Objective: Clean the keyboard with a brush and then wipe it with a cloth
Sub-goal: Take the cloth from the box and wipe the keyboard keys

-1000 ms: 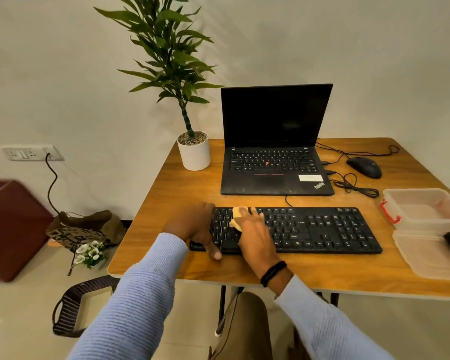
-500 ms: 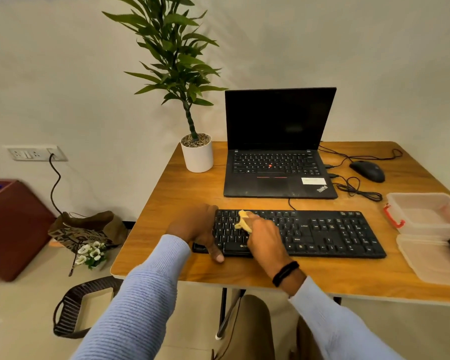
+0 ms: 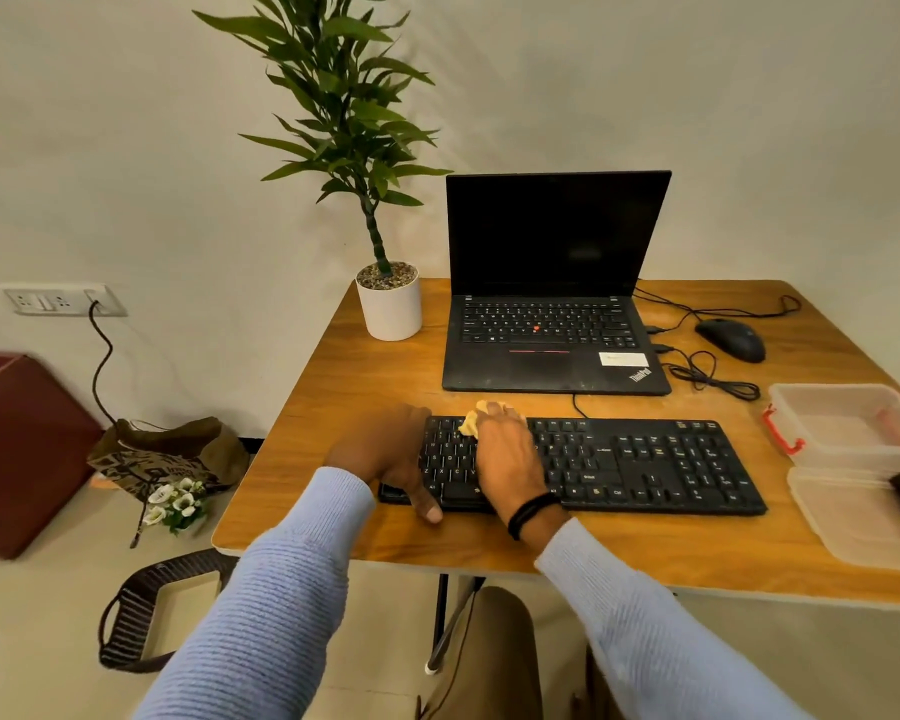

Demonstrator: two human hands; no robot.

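The right hand (image 3: 507,459) lies palm down across the black keyboard (image 3: 645,465), fingers curled round a crumpled yellow cloth (image 3: 470,423) pressed on the top-left keys. The left hand (image 3: 385,454) grips the keyboard's left end, thumb along its near edge. The keyboard lies flat on the wooden worktop (image 3: 365,387), both forearms reaching forward.

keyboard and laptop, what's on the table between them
In the head view, mostly bare table: only a thin black cable crosses from keyboard to laptop, and the yellow cloth pokes in slightly.
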